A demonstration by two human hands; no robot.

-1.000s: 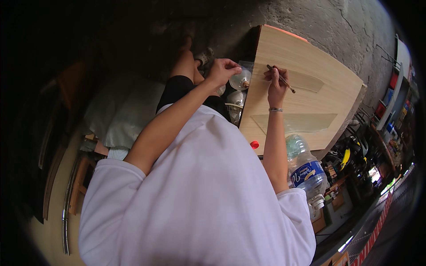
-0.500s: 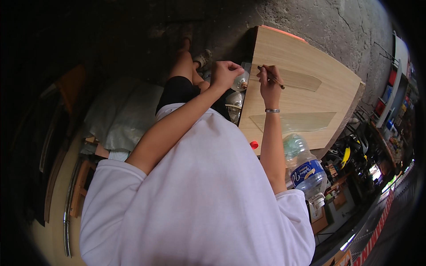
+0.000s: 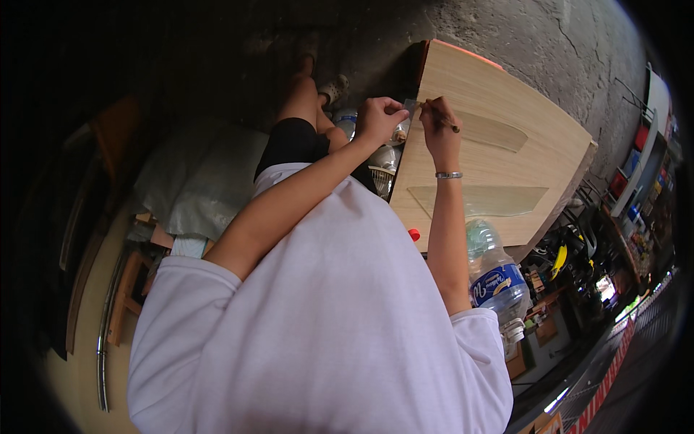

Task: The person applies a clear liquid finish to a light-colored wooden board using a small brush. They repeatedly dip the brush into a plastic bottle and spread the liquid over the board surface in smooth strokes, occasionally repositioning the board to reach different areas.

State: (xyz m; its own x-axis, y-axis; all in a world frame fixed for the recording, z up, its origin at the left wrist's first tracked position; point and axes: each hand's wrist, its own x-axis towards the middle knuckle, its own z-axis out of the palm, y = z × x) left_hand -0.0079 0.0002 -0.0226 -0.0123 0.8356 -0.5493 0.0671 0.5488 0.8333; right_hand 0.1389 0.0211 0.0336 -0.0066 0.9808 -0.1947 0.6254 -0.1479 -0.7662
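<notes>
A small clear strip (image 3: 410, 106) is pinched between the thumb and fingers of my left hand (image 3: 379, 121), just off the left edge of a light wood board (image 3: 506, 94). Close beside it, my right hand (image 3: 439, 123) grips a slim, pen-like tool (image 3: 455, 129), its brownish end sticking out behind the fingers. The tool's tip is near the strip; whether they touch, I cannot tell. On the board lie two clear curved sheets, one sheet (image 3: 499, 132) beyond my right hand and another sheet (image 3: 491, 200) nearer to me.
A large clear bottle (image 3: 499, 278) with a blue label lies right of my right forearm. Near the board's close edge is a red cap (image 3: 413, 234). Left of the board are a pale basket (image 3: 383, 179) and clear containers. Grey plastic sheeting (image 3: 202, 177) covers something at the left.
My left hand has shifted slightly right with the clear strip, closer to my right hand. My right hand has moved a little up and away, still holding the pen-like tool.
</notes>
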